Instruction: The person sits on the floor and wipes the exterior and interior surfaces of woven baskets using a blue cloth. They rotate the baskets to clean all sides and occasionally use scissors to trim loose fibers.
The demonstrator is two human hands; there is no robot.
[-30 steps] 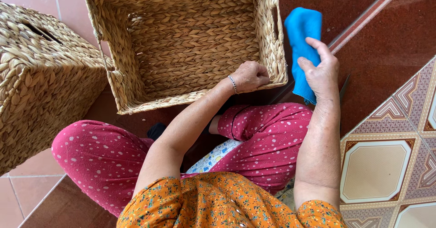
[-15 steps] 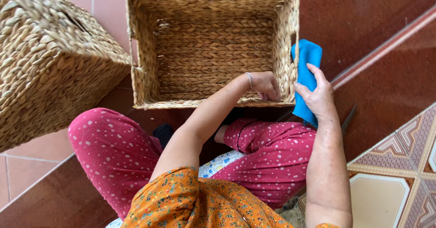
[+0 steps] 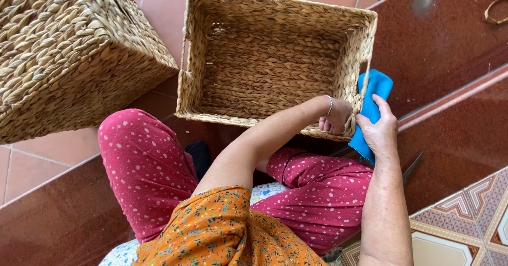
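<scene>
The open basket [image 3: 270,59] was steadied at its near right corner by the left hand [image 3: 334,119], whose fingers were curled shut over the rim. A blue cloth [image 3: 370,94] was pressed flat against the outside of the right wall by the right hand [image 3: 378,133] — fingers extended over the fabric, thumb alongside, so the cloth was pinned between palm and weave rather than pinched.

For the wiping to be done well, the cloth would best be kept bunched under the whole palm and drawn along the run of the weave, since a loose edge could be snagged on the rough strands; the corner grip would need to be held firm so the basket was not pushed across the floor [image 3: 450,43].

Nothing was seen inside the basket — only its woven bottom. A second basket [image 3: 69,54] was tipped on its side at the left, well apart, its opening turned away, so its contents could not be told.
</scene>
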